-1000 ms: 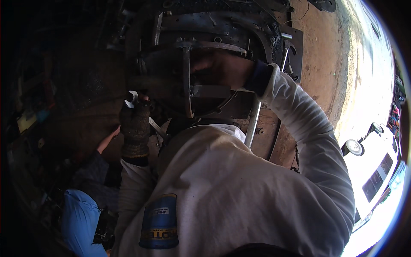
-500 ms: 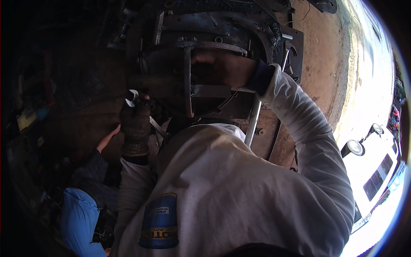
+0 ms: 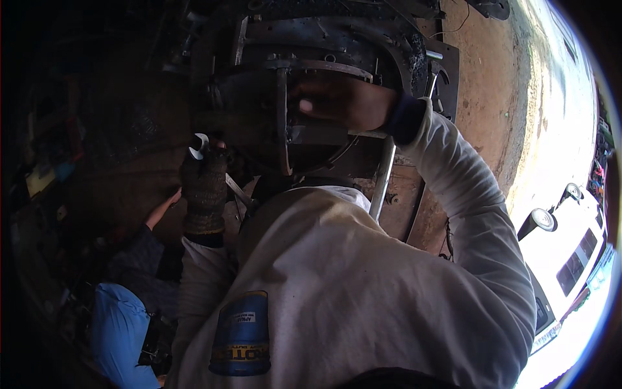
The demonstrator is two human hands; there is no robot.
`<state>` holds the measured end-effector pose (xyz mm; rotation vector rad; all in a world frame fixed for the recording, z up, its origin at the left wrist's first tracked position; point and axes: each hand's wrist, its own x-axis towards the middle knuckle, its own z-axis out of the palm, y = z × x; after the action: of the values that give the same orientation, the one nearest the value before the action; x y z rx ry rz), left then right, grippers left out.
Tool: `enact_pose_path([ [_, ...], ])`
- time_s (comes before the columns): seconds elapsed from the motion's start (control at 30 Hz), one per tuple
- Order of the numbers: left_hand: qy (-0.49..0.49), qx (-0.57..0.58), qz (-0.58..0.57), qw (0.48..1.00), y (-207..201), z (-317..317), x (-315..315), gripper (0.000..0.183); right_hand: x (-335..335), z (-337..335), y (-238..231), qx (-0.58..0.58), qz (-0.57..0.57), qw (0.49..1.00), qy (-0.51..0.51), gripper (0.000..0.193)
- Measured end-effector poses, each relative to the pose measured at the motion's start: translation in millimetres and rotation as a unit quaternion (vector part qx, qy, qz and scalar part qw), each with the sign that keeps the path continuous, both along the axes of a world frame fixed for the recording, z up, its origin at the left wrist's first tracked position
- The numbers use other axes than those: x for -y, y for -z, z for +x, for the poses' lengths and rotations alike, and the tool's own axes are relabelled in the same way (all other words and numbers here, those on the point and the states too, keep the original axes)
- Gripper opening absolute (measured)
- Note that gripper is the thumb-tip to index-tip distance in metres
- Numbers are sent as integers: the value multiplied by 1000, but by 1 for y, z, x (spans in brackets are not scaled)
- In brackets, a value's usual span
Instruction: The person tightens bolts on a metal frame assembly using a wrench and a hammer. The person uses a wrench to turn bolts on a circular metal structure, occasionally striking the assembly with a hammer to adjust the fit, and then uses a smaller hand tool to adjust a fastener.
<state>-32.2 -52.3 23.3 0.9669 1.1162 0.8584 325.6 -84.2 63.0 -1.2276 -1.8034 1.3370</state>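
Observation:
My left hand (image 3: pixel 206 178), in a dark knitted glove, is closed around an open-end wrench (image 3: pixel 199 148). The wrench's bright jaw sticks out above the fingers, left of a round metal frame (image 3: pixel 324 65). My right hand (image 3: pixel 353 104) is bare and reaches into the frame from the right, beside the upright flat bar (image 3: pixel 282 120). Its thumb catches the light. The other fingers are lost in shadow and blur, so what they touch cannot be made out.
A hammer (image 3: pixel 435 76) lies on a dark plate at the right. A light metal tube (image 3: pixel 383 178) slants down from the frame. Another person's forearm (image 3: pixel 163 206) and blue-clothed leg (image 3: pixel 120 330) are at the lower left. Outside stands a white vehicle (image 3: pixel 570 259).
My right hand has shifted slightly right, and its thumb now shows clearly. My left hand and the wrench have barely moved.

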Motion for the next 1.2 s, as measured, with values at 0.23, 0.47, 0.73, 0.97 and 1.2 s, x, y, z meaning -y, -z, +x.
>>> enact_pose_path([
  [0.23,-7,-58,-3,998,5,-5,2,27,12,46,-30,-237,-89,965,-71,41],
  [0.47,27,181,-101,978,3,-6,-6,23,4,99,-26,-249,-55,963,92,32],
  [0.73,-25,66,-82,994,11,-12,-1,26,-80,68,-9,292,205,930,-86,30],
  [0.97,1,85,-13,996,6,1,1,28,-94,54,9,340,185,908,-159,25],
  [1.2,20,190,-81,978,13,-16,-4,27,-92,42,6,321,0,939,-125,25],
])
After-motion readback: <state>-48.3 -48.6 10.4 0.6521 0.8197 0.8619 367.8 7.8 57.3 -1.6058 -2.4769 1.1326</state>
